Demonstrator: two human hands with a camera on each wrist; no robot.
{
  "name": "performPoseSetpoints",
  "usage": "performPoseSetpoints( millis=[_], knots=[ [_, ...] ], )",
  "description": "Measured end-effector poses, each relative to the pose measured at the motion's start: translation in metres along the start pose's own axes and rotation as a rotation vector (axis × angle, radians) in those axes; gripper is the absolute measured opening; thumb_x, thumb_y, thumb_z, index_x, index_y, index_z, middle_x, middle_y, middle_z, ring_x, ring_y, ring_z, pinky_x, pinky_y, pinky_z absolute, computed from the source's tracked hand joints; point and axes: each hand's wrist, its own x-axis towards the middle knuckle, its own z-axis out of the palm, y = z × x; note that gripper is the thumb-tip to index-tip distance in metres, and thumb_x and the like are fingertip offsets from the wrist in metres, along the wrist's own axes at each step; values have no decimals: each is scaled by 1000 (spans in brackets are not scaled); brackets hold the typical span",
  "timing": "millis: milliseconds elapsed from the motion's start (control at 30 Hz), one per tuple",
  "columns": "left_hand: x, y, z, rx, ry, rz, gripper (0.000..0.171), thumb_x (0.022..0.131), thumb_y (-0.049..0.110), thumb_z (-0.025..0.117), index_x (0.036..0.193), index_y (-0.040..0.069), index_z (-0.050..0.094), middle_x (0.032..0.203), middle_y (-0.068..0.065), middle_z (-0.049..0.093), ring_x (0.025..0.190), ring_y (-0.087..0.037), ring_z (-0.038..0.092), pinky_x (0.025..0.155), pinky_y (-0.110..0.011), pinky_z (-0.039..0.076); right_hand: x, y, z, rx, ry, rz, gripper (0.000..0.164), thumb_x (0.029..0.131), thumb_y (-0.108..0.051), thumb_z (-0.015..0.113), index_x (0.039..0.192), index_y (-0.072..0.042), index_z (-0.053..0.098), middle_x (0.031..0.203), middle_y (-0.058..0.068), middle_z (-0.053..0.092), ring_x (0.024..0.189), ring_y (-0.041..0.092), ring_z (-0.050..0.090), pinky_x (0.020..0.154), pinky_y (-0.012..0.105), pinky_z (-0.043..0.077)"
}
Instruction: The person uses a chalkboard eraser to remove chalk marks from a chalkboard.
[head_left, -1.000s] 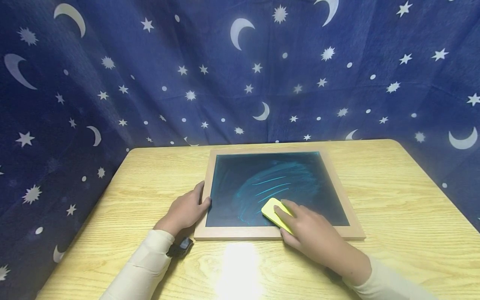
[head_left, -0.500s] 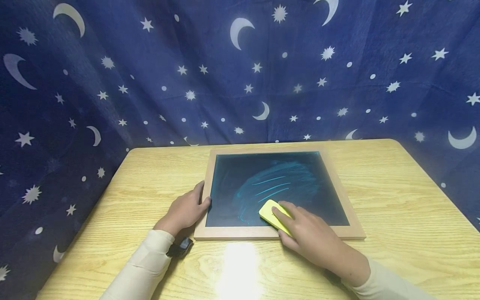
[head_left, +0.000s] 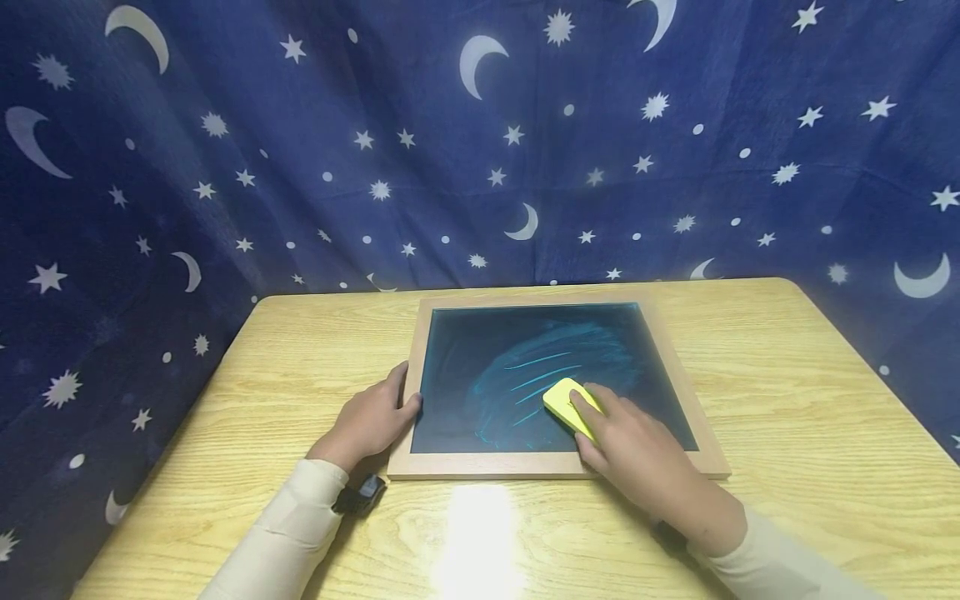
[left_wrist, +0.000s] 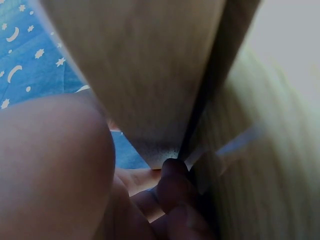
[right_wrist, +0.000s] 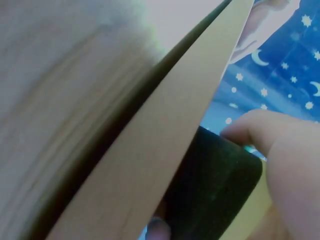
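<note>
A wood-framed chalkboard [head_left: 457,358] lies on the table, with smeared blue-green chalk and several thin curved lines across its dark surface. My right hand [head_left: 637,450] grips a yellow board eraser [head_left: 562,400] over the lower right part of the board, beside the lower ends of the lines. In the right wrist view, the eraser's dark felt side [right_wrist: 215,175] shows past the frame edge, with the thumb and fingers around it. My left hand [head_left: 371,421] holds the frame's left side, thumb on top. Its fingers [left_wrist: 175,187] bend at the frame edge in the left wrist view.
The light wood table [head_left: 810,400] extends around the board on all sides. A dark blue curtain [head_left: 420,150] with moons and stars hangs behind it and along the left. A black strap device [head_left: 362,496] sits at the left wrist.
The right hand slid the eraser slightly down-left, then up and right, uncovering some chalk marks near the bottom. The left hand and the board stay in place.
</note>
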Motion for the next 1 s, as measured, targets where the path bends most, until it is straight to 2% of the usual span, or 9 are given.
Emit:
performPoseSetpoints(
  millis=[167,433,667,867,1000],
  knots=[
    [0,-1,0,0,-3,-1,69,103,41,43,158,3,25,140,-22,59,117,-40,65,91,-54,52,3,10,-1,-18,-21,44,53,90,-23,70,138,-4,59,132,24,59,101,39,68,66,48,58],
    [-1,0,-1,-4,-2,7,69,103,40,43,157,1,26,141,-24,57,119,-42,63,92,-55,52,5,19,-2,-38,-8,81,53,90,-21,69,136,2,58,130,28,59,99,42,68,71,52,58],
    [0,-1,0,0,0,3,69,102,41,43,157,2,26,141,-23,57,120,-42,63,92,-55,52,5,20,-3,-78,13,73,53,88,-20,71,133,4,59,125,28,60,91,39,69,63,48,57],
    [-1,-1,-1,-8,0,0,69,103,41,42,158,3,25,143,-23,56,120,-43,62,93,-56,51,5,20,-2,-51,16,44,53,89,-20,71,134,4,59,125,29,59,97,41,68,71,50,58],
    [-1,-1,0,-3,2,5,69,103,41,42,158,3,25,144,-24,54,122,-43,61,95,-56,50,4,17,-3,-35,2,39,53,89,-21,71,135,2,58,127,28,58,99,41,67,71,50,58]
  ],
)
